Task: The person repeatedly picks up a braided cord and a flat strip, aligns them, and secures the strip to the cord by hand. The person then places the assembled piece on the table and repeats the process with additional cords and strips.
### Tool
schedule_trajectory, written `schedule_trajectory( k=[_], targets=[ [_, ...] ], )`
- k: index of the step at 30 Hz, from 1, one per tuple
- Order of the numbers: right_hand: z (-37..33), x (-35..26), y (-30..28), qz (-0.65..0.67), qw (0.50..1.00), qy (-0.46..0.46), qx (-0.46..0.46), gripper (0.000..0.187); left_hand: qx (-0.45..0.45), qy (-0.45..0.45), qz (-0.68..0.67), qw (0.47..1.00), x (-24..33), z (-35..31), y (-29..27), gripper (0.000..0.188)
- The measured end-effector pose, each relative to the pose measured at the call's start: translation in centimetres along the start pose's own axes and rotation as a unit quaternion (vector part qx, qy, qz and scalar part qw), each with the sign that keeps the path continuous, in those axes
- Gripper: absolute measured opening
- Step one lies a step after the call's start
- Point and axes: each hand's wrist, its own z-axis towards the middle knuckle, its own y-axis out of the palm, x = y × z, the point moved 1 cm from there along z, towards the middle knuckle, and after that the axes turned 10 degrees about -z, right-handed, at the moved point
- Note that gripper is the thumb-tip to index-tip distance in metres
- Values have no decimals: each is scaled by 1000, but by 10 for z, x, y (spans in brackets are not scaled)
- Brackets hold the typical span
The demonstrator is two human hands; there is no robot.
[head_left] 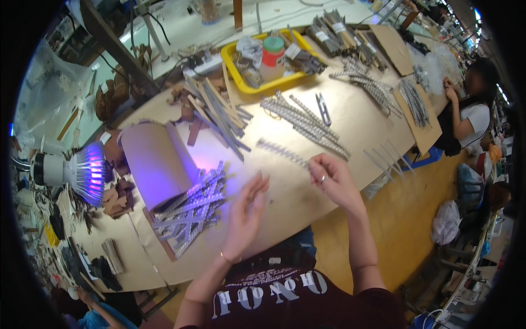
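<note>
A grey-and-white patterned strip (280,152), like braid or snakeskin strap, is pinched at one end between the thumb and fingers of my right hand (331,178). Its free end points left over the table, slightly blurred. My left hand (249,211) is empty, held palm inward above the table with its fingers stretched. Beside it on the left, a loose heap of similar strips (198,211) lies under purple light, next to a curved brown sheet-covered form (153,162). Beyond my right hand, more patterned strips (307,123) lie in a bundle with small thread snips (323,109) by them.
A yellow tray (236,79) holds a green-lidded jar (273,57). Plain grey strips (216,112) lie left of it. A lamp (82,170) glows purple at left. Further bundles (413,104) rest on cardboard at right. Thin strips (392,159) overhang the table edge. A co-worker (471,109) sits at right.
</note>
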Motion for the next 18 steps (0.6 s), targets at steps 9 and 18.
schedule_trajectory(
  k=[9, 18],
  targets=[
    [-44, -5, 79, -17, 995, -12, -94, 32, 24, -117, -370, 922, 25, 43, -4, 33],
    [-57, -23, 91, -18, 982, -48, -180, 35, 11, -162, -326, 931, 45, 45, -21, 41]
  ],
)
